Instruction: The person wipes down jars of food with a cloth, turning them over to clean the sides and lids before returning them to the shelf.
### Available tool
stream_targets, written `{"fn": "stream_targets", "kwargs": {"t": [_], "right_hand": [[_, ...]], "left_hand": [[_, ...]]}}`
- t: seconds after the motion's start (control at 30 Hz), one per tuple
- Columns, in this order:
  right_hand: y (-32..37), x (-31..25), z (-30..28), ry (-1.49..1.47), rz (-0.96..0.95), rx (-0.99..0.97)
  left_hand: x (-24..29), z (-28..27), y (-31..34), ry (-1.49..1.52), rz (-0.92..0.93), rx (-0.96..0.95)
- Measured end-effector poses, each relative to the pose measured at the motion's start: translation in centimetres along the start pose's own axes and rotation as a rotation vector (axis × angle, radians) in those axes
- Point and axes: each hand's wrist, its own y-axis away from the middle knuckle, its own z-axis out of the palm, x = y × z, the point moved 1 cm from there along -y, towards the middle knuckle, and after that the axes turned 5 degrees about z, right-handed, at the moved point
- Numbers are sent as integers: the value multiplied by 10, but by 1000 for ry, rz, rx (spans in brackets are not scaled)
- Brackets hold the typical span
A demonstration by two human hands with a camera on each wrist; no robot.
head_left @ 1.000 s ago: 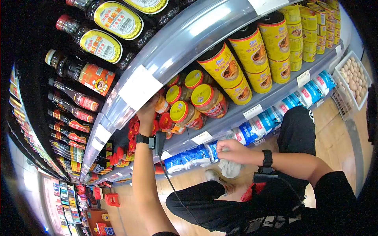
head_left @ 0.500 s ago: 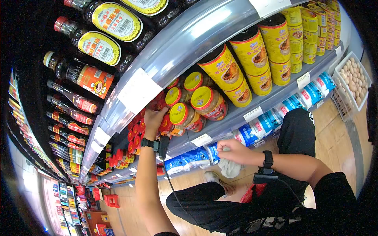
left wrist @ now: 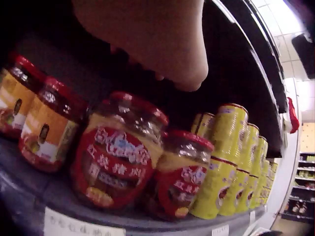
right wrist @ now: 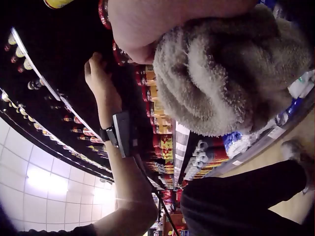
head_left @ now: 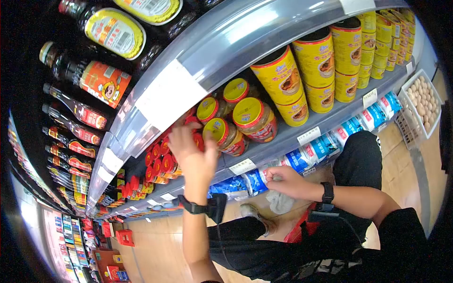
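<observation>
My left hand (head_left: 193,153) reaches over the jars on the middle shelf, its fingers spread and blurred in the head view. In the left wrist view, that hand (left wrist: 157,44) hangs above jars with red lids, and its fingertips are partly hidden in shadow. A large glass jar (left wrist: 118,152) with a red label stands below it. Close to the thumb is a yellow-lidded jar (head_left: 217,131). My right hand (head_left: 292,183) grips a grey-white towel (head_left: 281,203) low in front of the shelf; bunched folds of the towel (right wrist: 216,78) fill much of the right wrist view.
Yellow cans (head_left: 283,89) stand stacked right of the jars. Dark sauce bottles (head_left: 106,85) line the shelf above, behind a clear curved edge (head_left: 236,28). Blue and white bags (head_left: 297,158) lie on the bottom shelf. A crate of eggs (head_left: 422,104) sits at the right.
My left hand has drawn back from between the jars, and its fingers have spread. The head view has shifted slightly. My right hand keeps hold of the towel in nearly the same place.
</observation>
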Motion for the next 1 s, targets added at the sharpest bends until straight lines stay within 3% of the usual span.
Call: {"fn": "stream_targets", "kwargs": {"t": [0.1,0.37,0.43,0.47,0.5,0.53,0.57,0.63,0.7,0.77,0.8,0.9,0.93,1.0], "right_hand": [[-1,3,2,24,10,37],[-15,16,7,92,97,78],[-21,15,9,7,86,115],[-24,13,8,19,100,96],[-25,11,9,-209,230,137],[-26,10,12,-439,362,181],[-27,8,14,-435,378,161],[-26,7,14,-879,484,117],[-27,0,21,-739,446,116],[-20,-39,33,-637,594,351],[-23,-2,19,-898,692,184],[-20,-7,35,-909,678,153],[-19,8,35,-903,576,-19],[-18,11,51,-918,610,-18]], "left_hand": [[9,16,17,-39,50,-58],[-1,23,34,57,-25,47],[3,24,52,141,-69,257],[6,26,64,167,-117,270],[0,36,79,153,-86,322],[3,39,91,134,-96,272],[9,42,104,114,-103,220],[25,50,132,359,-145,120],[53,55,138,586,16,-67],[70,50,137,515,30,-89],[74,49,138,450,60,-113],[61,55,153,355,107,-150],[56,53,152,310,105,-78],[44,52,151,354,68,-9]]}}
